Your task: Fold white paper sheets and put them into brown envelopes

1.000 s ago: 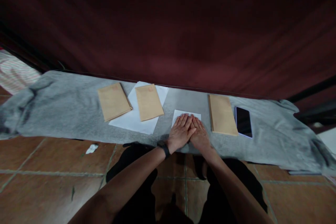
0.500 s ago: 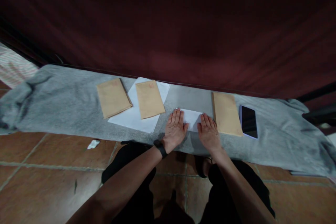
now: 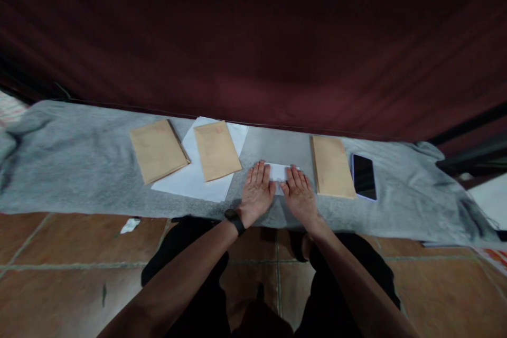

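Small white paper (image 3: 278,172) lay on gray cloth (image 3: 87,169), left end under left grip (image 3: 256,191), right end under right grip (image 3: 299,196); both unclenched, laid flat.

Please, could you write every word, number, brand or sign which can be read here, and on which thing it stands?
No text is readable.
Leftmost brown envelope: faint reddish mark near its far edge, too blurred to read.
Middle brown envelope: small reddish mark near its far edge, too small to read.
Phone: dark screen, no text visible.
White paper between left hand and right hand: no text visible.
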Available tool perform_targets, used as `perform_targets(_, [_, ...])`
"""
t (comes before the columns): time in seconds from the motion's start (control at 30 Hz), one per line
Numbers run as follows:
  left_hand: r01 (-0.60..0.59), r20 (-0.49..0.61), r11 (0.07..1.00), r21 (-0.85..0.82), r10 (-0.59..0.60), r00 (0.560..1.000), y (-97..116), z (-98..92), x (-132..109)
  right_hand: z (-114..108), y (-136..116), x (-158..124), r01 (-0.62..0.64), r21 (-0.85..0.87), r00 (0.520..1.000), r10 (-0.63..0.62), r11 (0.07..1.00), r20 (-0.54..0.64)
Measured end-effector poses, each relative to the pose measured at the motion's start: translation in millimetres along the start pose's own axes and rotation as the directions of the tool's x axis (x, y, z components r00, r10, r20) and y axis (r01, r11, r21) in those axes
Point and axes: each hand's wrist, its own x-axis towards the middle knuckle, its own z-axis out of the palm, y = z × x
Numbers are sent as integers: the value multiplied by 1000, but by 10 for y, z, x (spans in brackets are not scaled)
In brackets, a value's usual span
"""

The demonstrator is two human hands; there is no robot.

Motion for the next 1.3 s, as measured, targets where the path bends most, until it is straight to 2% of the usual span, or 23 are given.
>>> perform_targets(0.13, [13, 11, 1000, 19, -14, 1000, -9, -11, 8, -18, 38, 13, -55, 0, 998, 55, 998, -14])
perform_targets(0.3, [15, 1, 999, 41, -15, 1000, -11, -10, 16, -69, 74, 58, -80, 9, 996, 79, 997, 28])
perform_targets(0.63, [-1, 32, 993, 115, -3, 999, -15, -13, 21, -196, 250, 312, -34, 127, 997, 24, 991, 73])
perform_targets(1.03, [-11, 66, 996, 89, 5, 998, -37, -93, 59, -295, 392, 441, -160, 205, 986, 148, 966, 73])
perform_targets(1.3, [-3, 82, 999, 36, 0, 997, -65, -130, 109, -245, 413, 493, -261, 302, 964, 232, 917, 128])
